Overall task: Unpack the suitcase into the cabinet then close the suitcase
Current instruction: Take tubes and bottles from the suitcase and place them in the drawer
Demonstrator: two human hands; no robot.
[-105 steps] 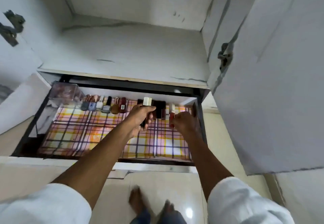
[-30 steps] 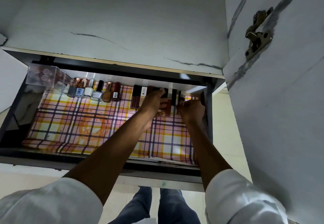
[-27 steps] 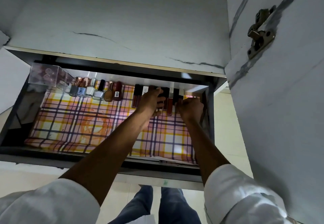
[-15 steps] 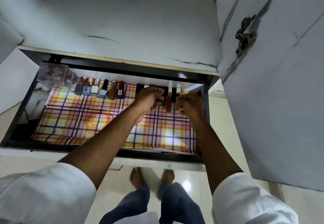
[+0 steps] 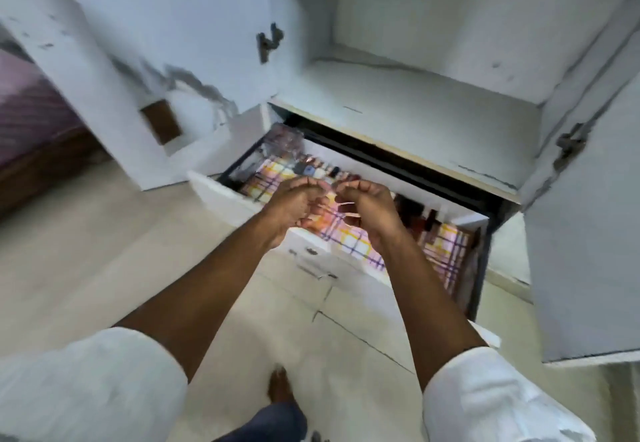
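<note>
Both grips [image 5: 294, 204] [image 5: 369, 206] loosely curled, empty, above drawer [image 5: 239, 195]

Two hands: left hand [image 5: 294, 204], right hand [image 5: 369, 207]. One open drawer [image 5: 228, 195], one checked liner [image 5: 349, 237] in it. One clear box [image 5: 284, 138]. Small bottles [image 5: 322, 171] in a row, too blurred to count. Two cabinet doors: left door [image 5: 104, 60], right door [image 5: 588, 233]. Two hinges seen. One bare foot [image 5: 280, 386].
</note>
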